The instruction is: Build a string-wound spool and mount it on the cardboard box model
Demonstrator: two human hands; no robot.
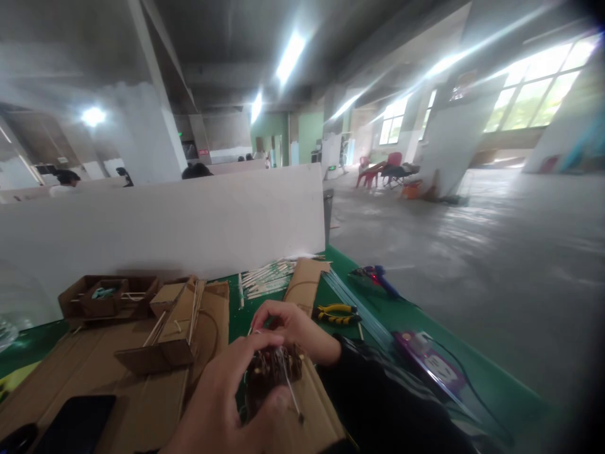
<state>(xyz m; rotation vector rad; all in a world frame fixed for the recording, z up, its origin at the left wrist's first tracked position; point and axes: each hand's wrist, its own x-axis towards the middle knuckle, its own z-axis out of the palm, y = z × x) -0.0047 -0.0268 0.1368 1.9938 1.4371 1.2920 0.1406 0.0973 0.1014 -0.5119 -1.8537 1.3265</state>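
Observation:
My left hand [222, 391] curls around a small cardboard assembly [274, 366], its thumb on the near side and its fingers on the far side. The assembly has several brown layered parts and a thin pale stick [293, 391] with a dark tip. It is blurred and partly covered by my fingers. Just beyond it, my right hand [297, 329] is closed with fingertips pinched near the assembly's far edge; what they hold is hidden. A flat cardboard piece [309, 413] lies beneath both hands.
Left stand a cardboard structure [172, 353], a cardboard box [73, 299] and a phone [75, 425]. Beyond my hands lie thin wooden sticks [267, 279] and a cardboard strip [302, 280]. Right are yellow-handled pliers [338, 318], a glue gun [378, 279], clear rods [354, 306] and a purple device [428, 362]. A white partition [189, 221] stands behind.

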